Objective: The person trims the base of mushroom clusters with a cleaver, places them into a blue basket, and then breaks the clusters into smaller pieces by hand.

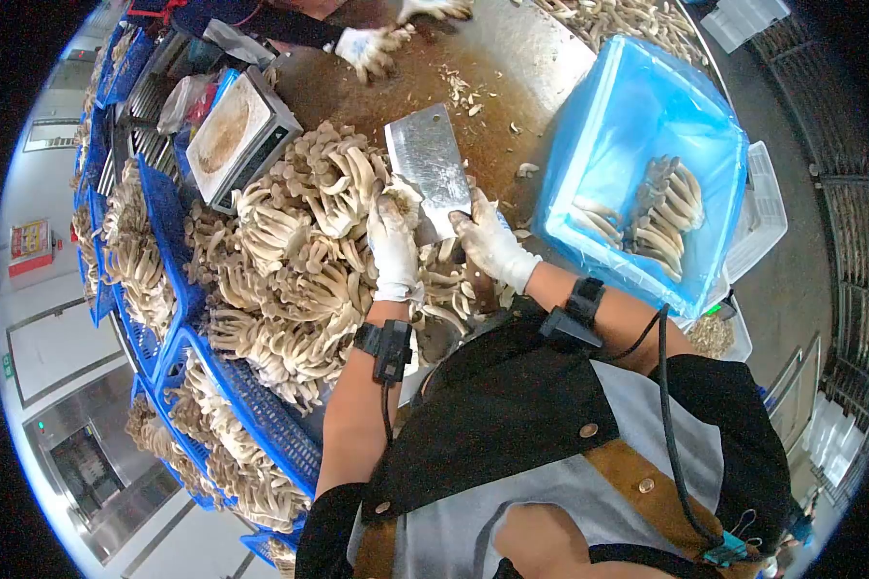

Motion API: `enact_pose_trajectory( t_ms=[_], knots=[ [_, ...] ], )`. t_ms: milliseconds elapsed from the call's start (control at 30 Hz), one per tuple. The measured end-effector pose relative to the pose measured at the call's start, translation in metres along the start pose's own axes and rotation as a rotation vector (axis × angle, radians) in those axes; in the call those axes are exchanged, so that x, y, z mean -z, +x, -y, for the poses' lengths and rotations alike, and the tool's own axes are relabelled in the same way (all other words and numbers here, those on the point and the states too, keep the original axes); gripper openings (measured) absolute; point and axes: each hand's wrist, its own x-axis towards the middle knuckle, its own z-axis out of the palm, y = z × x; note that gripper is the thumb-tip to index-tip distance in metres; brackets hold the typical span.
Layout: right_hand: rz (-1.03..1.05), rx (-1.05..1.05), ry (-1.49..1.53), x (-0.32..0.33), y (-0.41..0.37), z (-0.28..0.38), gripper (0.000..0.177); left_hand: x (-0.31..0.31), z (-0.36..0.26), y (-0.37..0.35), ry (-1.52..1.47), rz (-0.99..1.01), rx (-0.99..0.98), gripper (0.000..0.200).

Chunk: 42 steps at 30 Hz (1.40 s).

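On the metal table (512, 43), through the head camera, I see both gloved hands close together at the edge of a big mushroom heap (290, 280). My left hand (393, 246) is part closed, fingers and thumb about the base of a mushroom cluster (350, 183) at the heap's upper right; I cannot tell how tightly it grips. My right hand (495, 243) is curled closed round the dark handle of a cleaver (427, 159), whose broad blade slants up and away between the hands, its near edge just beside the cluster. To the right stands a tub lined with blue plastic (574, 159), with a few cut mushrooms (666, 217) lying at its bottom. Left of the heap I make out blue baskets (261, 410) full of more mushrooms, and beyond it a weighing scale (230, 140), tilted in my view. Across the table, a co-worker's gloved hand (369, 52) spreads its fingers near the surface.
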Motion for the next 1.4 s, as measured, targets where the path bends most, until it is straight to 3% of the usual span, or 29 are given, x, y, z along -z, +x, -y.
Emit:
enact_pose_trajectory(
  t_ms=[33, 133, 167, 200, 300, 400, 500, 567, 733, 767, 800, 867, 900, 933, 1000, 1067, 1167, 1200, 1300, 1333, 1400],
  knots=[
    [0.005, 0.011, 0.092, 0.001, 0.001, -0.001, 0.048, 0.001, -0.005, -0.001, -0.026, 0.04, 0.039, 0.048],
    [0.051, -0.232, -0.177, 0.018, -0.019, 0.018, 0.047, -0.003, -0.021, -0.006, -0.24, 0.078, 0.114, 0.045],
    [-0.007, -0.074, -0.136, 0.016, -0.033, 0.017, 0.054, -0.006, -0.025, -0.004, -0.337, 0.077, 0.128, 0.044],
    [-0.01, -0.091, -0.069, 0.014, -0.038, 0.021, 0.052, -0.007, -0.019, -0.001, -0.23, 0.069, 0.014, 0.046],
    [0.026, -0.141, 0.037, 0.012, -0.034, 0.02, 0.046, 0.001, -0.009, -0.011, -0.193, 0.094, 0.142, 0.047],
    [0.029, -0.19, 0.082, 0.003, -0.02, 0.019, 0.041, 0.001, 0.02, -0.03, 0.115, 0.077, 0.008, 0.048],
    [0.016, -0.183, 0.081, -0.005, -0.011, -0.004, 0.037, 0.017, 0.093, -0.022, 0.485, 0.21, -0.209, 0.048],
    [0.033, -0.168, 0.148, -0.005, -0.007, -0.03, 0.032, 0.033, 0.102, -0.024, 0.459, 0.274, -0.211, 0.048],
    [0.051, -0.211, 0.127, 0.015, -0.017, 0.021, 0.039, 0.041, 0.007, -0.006, -0.174, 0.051, 0.191, 0.057],
    [0.057, -0.171, 0.144, 0.016, -0.018, 0.014, 0.041, 0.026, -0.062, -0.018, -0.282, -0.044, 0.246, 0.058],
    [0.066, -0.131, 0.161, 0.016, -0.019, 0.01, 0.042, 0.024, -0.055, -0.012, -0.242, -0.029, 0.098, 0.052],
    [0.07, -0.218, 0.022, 0.013, -0.022, 0.01, 0.043, 0.022, 0.024, 0.0, 0.119, 0.043, -0.101, 0.041],
    [0.062, -0.178, 0.013, 0.01, -0.023, 0.005, 0.044, 0.0, -0.002, -0.017, -0.195, 0.054, 0.211, 0.037],
    [0.054, -0.138, 0.002, 0.008, -0.023, 0.0, 0.045, 0.017, 0.068, 0.004, -0.154, 0.148, 0.014, 0.034],
    [0.036, -0.064, -0.05, 0.003, -0.025, -0.008, 0.048, 0.009, 0.072, -0.001, -0.046, 0.14, -0.108, 0.033],
    [0.042, 0.018, -0.116, -0.002, -0.023, -0.03, 0.054, 0.005, 0.033, -0.011, -0.453, 0.152, 0.022, 0.042],
    [0.027, -0.049, -0.025, -0.004, -0.027, -0.019, 0.044, 0.009, -0.016, -0.022, -0.956, 0.179, 0.125, 0.058],
    [0.046, -0.094, -0.064, -0.001, -0.036, 0.021, 0.043, 0.016, -0.023, -0.027, -0.877, 0.156, 0.096, 0.06],
    [0.007, -0.008, -0.076, 0.002, -0.047, 0.029, 0.044, 0.036, -0.033, -0.048, -0.617, 0.083, -0.092, 0.053],
    [0.015, 0.047, -0.098, 0.004, -0.052, 0.036, 0.045, 0.04, -0.048, -0.057, 0.105, -0.054, -0.415, 0.061],
    [0.095, 0.082, -0.223, -0.001, -0.059, 0.044, 0.049, 0.037, -0.08, -0.081, 0.275, -0.116, -0.56, 0.074]
  ],
)
